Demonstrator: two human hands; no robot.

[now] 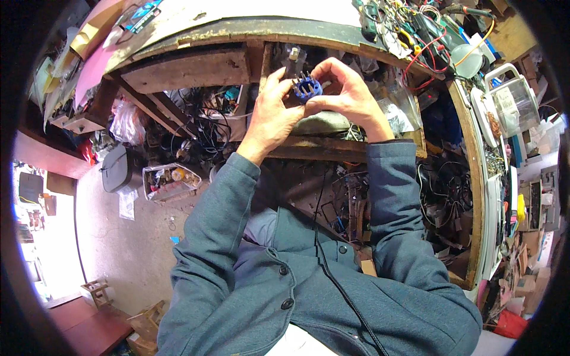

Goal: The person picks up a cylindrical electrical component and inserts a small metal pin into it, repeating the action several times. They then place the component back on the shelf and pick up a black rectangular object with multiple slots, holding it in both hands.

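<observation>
Between my two hands sits a small round blue part (pixel 309 89) with several metal prongs standing out of it, like a multi-pin connector; its exact kind I cannot make out. My left hand (pixel 274 110) grips it from the left, fingers bent around its edge. From the right, my right hand (pixel 347 95) pinches its side with thumb and curled fingers. Both hands are raised just in front of the workbench's near edge, above an open shelf. Part of the blue piece is hidden behind my fingers.
The workbench (pixel 222 35) spans the far side, its wooden frame curving round to the right. Red and black test leads (pixel 424 50) and pliers lie at its far right. A clear plastic jug (pixel 515 105) stands at right. On the floor at left are a parts box (pixel 172 181) and a dark bin (pixel 117 168).
</observation>
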